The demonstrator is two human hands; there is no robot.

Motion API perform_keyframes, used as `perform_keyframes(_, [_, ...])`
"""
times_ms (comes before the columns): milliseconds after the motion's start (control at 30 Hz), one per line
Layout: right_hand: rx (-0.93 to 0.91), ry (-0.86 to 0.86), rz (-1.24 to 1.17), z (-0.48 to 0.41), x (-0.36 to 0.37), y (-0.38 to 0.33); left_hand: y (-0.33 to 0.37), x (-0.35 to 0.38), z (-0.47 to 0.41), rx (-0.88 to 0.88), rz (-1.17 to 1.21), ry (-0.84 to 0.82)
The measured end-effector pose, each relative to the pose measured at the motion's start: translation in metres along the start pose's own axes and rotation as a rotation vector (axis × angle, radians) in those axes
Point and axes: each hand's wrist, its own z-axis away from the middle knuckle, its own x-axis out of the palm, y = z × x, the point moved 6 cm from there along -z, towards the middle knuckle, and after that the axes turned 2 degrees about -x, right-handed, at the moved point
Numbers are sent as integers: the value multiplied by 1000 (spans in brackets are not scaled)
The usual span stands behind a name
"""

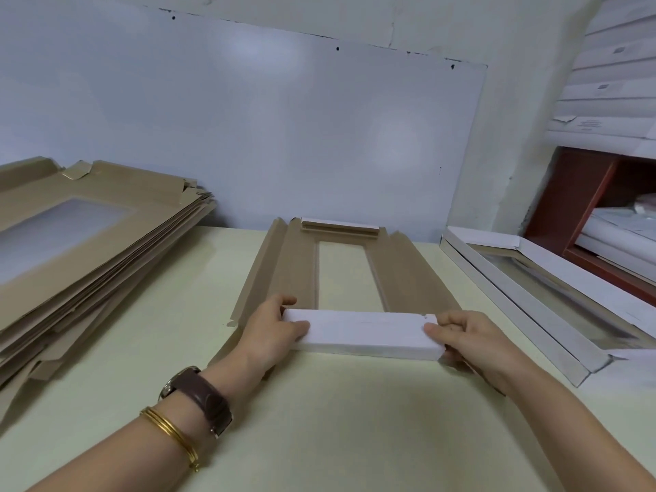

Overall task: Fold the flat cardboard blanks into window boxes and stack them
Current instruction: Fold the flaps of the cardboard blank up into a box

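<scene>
A brown cardboard blank (294, 275) with a long window cut-out lies flat on the pale table (319, 420) in front of me. Its near end flap (362, 333) is folded up and over, showing its white side. My left hand (273, 328) grips the flap's left end, thumb on top. At the flap's right end my right hand (472, 340) pinches it. The far end flap (339, 225) is folded up too.
A thick pile of flat brown blanks (88, 250) with windows lies at the left. Folded white window boxes (539, 289) sit at the right table edge. A white board leans on the wall behind; shelves with white packages stand at the far right.
</scene>
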Motion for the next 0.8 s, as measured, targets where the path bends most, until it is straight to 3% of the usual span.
perform_keyframes(200, [-154, 115, 241, 1, 9, 10, -1, 1, 4, 71, -154, -25])
perform_keyframes(333, [-270, 155, 459, 3, 15, 6, 5, 4, 9, 211, -364, -16])
perform_keyframes(467, [-312, 80, 661, 7, 23, 7, 12, 14, 16, 390, -649, -60])
perform_keyframes(567, [-453, -1, 875, 9, 38, -1, 17, 32, 23, 559, -789, -179])
perform_keyframes(667, [-500, -125, 1065, 4, 60, -8, 17, 58, 26, 601, -839, -286])
perform_keyframes(800, [-470, -197, 1062, 4, 94, -19, 9, 88, 24, 596, -954, -333])
